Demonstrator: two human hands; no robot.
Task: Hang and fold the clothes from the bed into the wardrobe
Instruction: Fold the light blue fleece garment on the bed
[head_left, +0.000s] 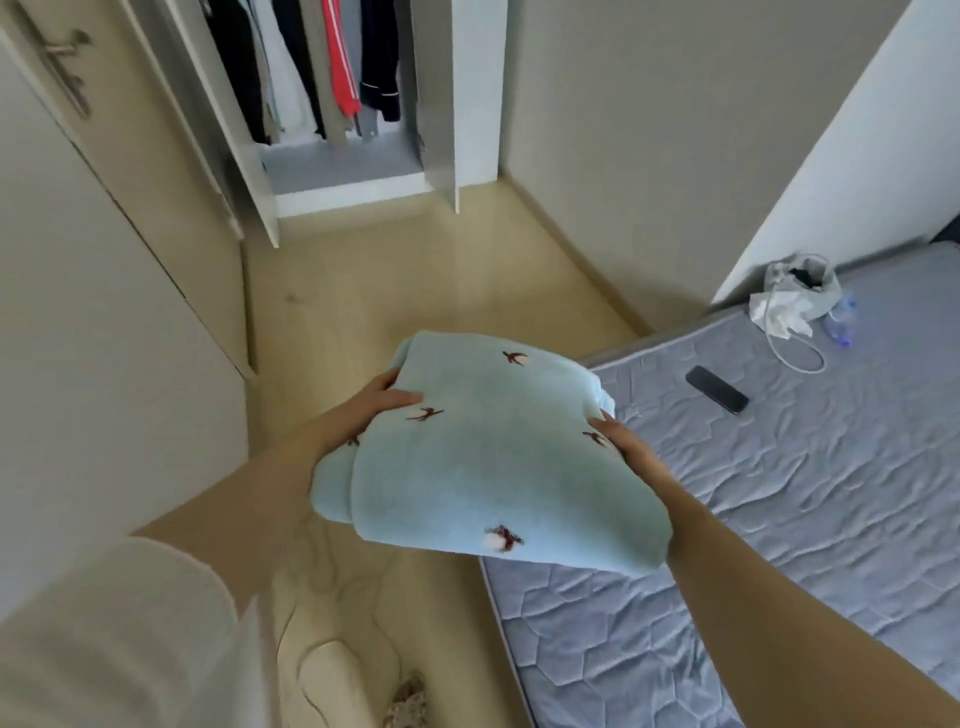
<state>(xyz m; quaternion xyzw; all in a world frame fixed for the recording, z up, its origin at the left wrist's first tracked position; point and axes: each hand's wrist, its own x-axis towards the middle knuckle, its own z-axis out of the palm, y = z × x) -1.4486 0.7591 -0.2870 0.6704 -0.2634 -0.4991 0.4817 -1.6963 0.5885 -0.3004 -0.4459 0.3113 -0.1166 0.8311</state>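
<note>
Being held at mid-frame, clear of the bed (779, 519) and above the floor (415, 270), is a folded pale-blue fleece item (483, 457) w/ small brown-and-white motifs. It is gripped from both sides. The left hand (374, 410) is clamped on its left edge w/ the thumb laid on top; the other fingers are hidden under the fabric. The right hand (628, 447) is set against the right edge, thumb on top, remaining fingers tucked beneath and not seen. The bundle's near right corner overlaps the mattress edge in view; contact btwn the two cannot be told.

A white sleeve (130, 623) is seen on the left arm; the right forearm is bare.

The wardrobe (332, 171) is seen at top, well apart from the bundle, doors open. Hung inside are dark garments (379, 57) and a red garment (340, 62) w/ a white stripe; the floor of the compartment below them is grey.

On the bare quilted mattress, far side: a black phone (717, 388) laid flat, a grey bag (800, 291) w/ white cloth spilling out, a white cable (800, 358) looped just beside it, and a clear bottle (841, 322) lying next to the bag. A door w/ a metal handle (62, 49) is seen at top left.
</note>
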